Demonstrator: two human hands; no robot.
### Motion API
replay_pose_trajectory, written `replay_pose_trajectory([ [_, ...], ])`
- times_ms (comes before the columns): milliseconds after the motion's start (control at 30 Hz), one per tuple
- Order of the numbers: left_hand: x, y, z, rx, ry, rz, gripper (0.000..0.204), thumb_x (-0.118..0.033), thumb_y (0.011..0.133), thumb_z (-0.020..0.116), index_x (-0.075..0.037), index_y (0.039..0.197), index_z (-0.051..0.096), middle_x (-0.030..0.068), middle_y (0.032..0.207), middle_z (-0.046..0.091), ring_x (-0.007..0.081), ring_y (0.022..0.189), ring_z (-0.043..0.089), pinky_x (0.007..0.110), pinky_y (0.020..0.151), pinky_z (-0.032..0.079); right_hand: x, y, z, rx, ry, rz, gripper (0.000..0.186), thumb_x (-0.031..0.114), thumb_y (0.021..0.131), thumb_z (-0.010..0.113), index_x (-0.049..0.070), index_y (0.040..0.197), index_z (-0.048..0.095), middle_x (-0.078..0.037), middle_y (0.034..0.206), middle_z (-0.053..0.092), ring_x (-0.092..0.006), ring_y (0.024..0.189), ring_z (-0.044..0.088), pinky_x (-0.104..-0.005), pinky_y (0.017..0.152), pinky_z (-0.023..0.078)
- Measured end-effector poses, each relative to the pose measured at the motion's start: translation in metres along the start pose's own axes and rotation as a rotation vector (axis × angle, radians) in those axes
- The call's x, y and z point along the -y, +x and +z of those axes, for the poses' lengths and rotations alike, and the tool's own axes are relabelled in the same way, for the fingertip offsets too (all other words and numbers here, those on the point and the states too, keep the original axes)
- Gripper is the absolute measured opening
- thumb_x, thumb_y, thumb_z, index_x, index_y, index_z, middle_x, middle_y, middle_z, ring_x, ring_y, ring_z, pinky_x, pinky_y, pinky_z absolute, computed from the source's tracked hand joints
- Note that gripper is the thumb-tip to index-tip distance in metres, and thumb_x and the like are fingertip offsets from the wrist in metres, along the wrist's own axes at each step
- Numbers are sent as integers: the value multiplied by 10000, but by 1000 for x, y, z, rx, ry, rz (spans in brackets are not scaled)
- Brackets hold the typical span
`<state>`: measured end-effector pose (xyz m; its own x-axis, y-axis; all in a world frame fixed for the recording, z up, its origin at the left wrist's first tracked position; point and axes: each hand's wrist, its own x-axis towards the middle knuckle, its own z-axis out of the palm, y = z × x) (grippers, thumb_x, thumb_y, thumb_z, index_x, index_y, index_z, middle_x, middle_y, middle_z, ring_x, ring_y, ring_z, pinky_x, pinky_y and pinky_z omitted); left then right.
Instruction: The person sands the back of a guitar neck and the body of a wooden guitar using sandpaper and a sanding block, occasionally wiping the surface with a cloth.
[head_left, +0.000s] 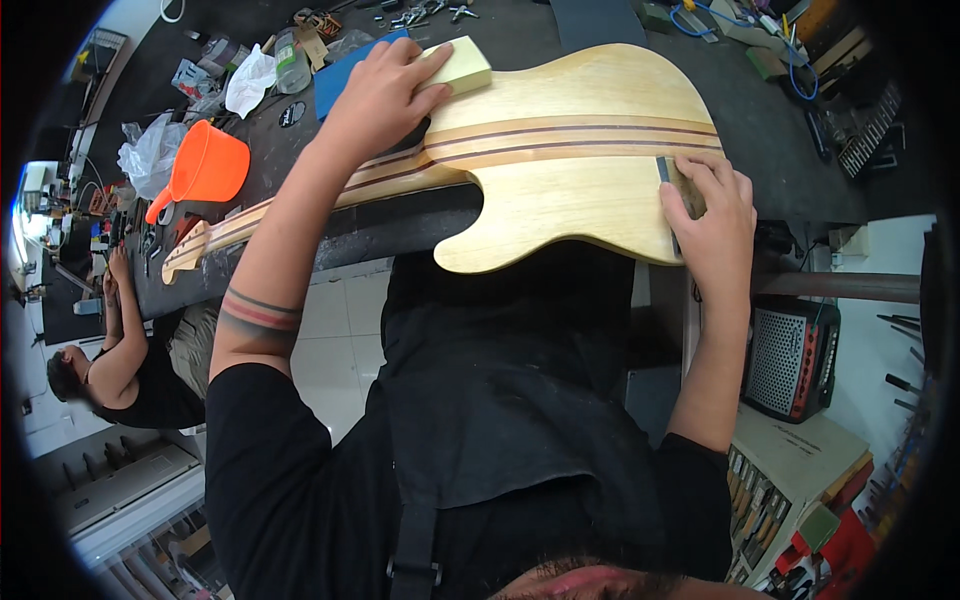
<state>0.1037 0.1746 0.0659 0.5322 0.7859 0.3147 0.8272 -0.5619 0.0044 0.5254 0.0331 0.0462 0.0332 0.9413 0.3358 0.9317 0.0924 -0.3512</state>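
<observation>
A pale wooden guitar body [590, 90] with striped darker laminations lies on the dark bench, its neck [240, 225] reaching left to the headstock. My left hand [385, 95] grips a pale yellow block [460, 62] at the body's upper left, beside a blue pad [330, 90]. My right hand [712, 210] is closed round a flat block with a dark grey edge [665, 185] on the body's right part. The block's top is largely hidden by my fingers.
An orange scoop [210, 160], plastic bags, bottles and tools crowd the bench's left. Cables [790, 60] and a fretted neck piece sit at upper right. Another person [125, 370] works at far left. A speaker [785, 355] stands below the bench at right.
</observation>
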Motion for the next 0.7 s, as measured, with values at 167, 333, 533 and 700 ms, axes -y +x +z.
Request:
replay_pose_trajectory([
  [167,-108,-26,-10,2,-295,250,564,-187,1002,858,-10,1523,735,171,1105,663,376,1043,676,502,931,573,-7,3,5,-12,6,-4,396,299,1006,827,127,1363,851,-8,1422,768,-313,1392,645,-510,1197,497],
  [333,-192,-79,-35,179,-579,767,574,-322,1061,761,-26,1549,691,97,1143,633,264,1077,657,433,884,518,-14,12,6,9,13,19,401,297,1012,826,122,1372,837,-22,1436,760,-320,1405,637,-509,1204,494],
  [533,-190,-99,-53,306,-928,567,600,-419,1143,692,-52,1613,622,146,1197,649,323,1052,660,456,898,548,-20,26,12,10,-18,24,385,300,1021,833,93,1345,815,-59,1428,763,-340,1410,638,-516,1196,506],
  [700,-215,-114,3,387,-1100,587,552,-416,1138,697,-80,1570,627,157,1168,644,348,1067,682,501,902,581,-24,34,13,6,2,-17,338,233,1028,827,57,1316,801,-76,1416,775,-355,1399,639,-496,1204,517],
])
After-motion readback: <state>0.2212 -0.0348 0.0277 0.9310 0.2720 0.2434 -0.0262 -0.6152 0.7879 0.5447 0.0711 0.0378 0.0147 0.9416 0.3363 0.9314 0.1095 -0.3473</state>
